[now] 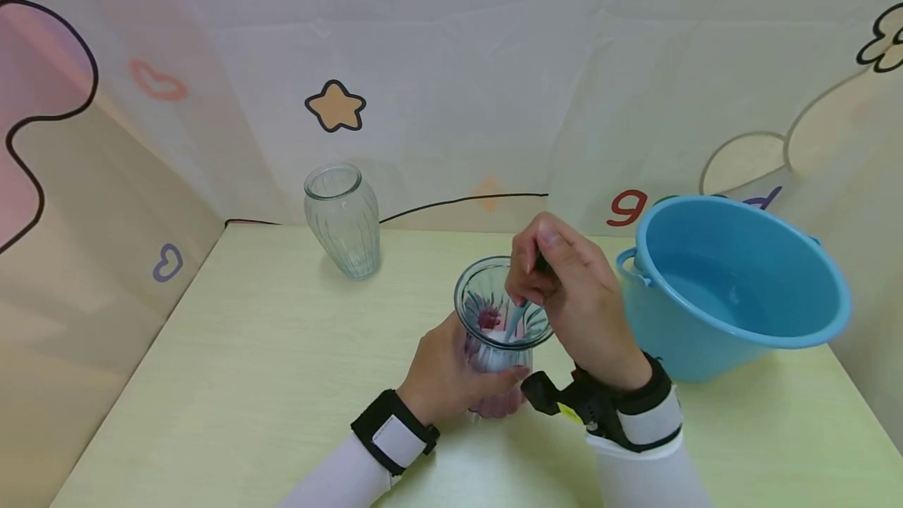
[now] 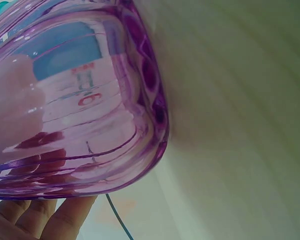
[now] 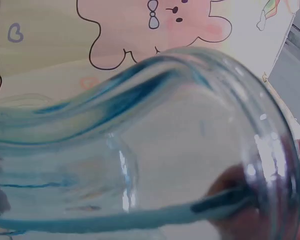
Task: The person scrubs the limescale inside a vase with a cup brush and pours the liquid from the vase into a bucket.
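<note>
I have the 2 hands working just left of the blue bucket (image 1: pixel 656 332). The purple-tinted vase (image 1: pixel 502 357), close beside that bucket, is in the left hand (image 1: pixel 444 375), wrapped round its body; whether its base touches the counter (image 1: pixel 282 351), I cannot tell. The right hand (image 1: pixel 574 288) clasps the dark end of a blue rod (image 1: pixel 516 321) that goes down through the vase's mouth. A clear vase (image 1: pixel 343 226) stands well left of the bucket. To work this well, I'd want a firm but gentle hold on the glass, with the rod's shaft off the rim, since a knock there could chip it. Smooth glass may turn in the fingers, so small, even strokes seem safest.
</note>
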Motion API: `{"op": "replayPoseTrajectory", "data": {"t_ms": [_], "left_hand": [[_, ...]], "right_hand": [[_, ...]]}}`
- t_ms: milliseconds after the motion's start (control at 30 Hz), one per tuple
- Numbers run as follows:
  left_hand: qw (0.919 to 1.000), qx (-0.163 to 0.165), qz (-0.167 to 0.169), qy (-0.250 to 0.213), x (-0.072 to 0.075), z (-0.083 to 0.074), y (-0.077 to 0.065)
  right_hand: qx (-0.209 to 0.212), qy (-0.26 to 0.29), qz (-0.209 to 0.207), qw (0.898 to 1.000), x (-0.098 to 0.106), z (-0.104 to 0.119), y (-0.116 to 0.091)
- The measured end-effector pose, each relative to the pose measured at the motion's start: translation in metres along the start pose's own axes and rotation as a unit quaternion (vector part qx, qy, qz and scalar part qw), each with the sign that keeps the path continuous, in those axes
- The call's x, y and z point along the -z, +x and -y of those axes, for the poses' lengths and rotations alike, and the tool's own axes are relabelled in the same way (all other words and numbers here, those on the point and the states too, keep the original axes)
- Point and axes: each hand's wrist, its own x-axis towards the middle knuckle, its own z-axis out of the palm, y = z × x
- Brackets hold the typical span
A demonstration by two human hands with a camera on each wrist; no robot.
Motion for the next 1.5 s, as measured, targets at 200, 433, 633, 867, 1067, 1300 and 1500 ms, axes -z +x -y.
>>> {"op": "replayPoseTrajectory", "data": {"t_ms": [200, 433, 633, 867, 1067, 1300, 1500], "left_hand": [[1.0000, -0.004, -0.001, -0.003, 0.000, -0.001, 0.000], [0.9999, -0.012, -0.011, 0.004, -0.001, -0.001, 0.000], [0.9998, -0.015, -0.014, 0.006, -0.001, 0.001, -0.001], [0.9998, -0.016, -0.010, -0.004, 0.000, 0.000, -0.001], [0.9998, -0.016, -0.009, 0.000, 0.001, -0.001, 0.000], [0.9998, -0.019, -0.005, 0.005, 0.001, 0.001, 0.001], [0.9995, -0.031, -0.001, 0.007, 0.001, 0.002, 0.003]], "right_hand": [[0.022, 0.016, -0.035, 0.999, 0.000, -0.001, -0.001], [0.060, 0.073, -0.069, 0.993, 0.000, 0.002, -0.001], [0.090, 0.107, -0.070, 0.988, -0.001, 0.002, -0.002], [0.092, 0.094, -0.063, 0.989, -0.005, 0.006, -0.005], [0.092, 0.051, -0.036, 0.994, -0.016, 0.010, -0.007], [0.093, 0.010, -0.017, 0.996, -0.029, 0.006, -0.009], [0.063, -0.007, -0.030, 0.998, -0.031, 0.002, -0.007]]}}
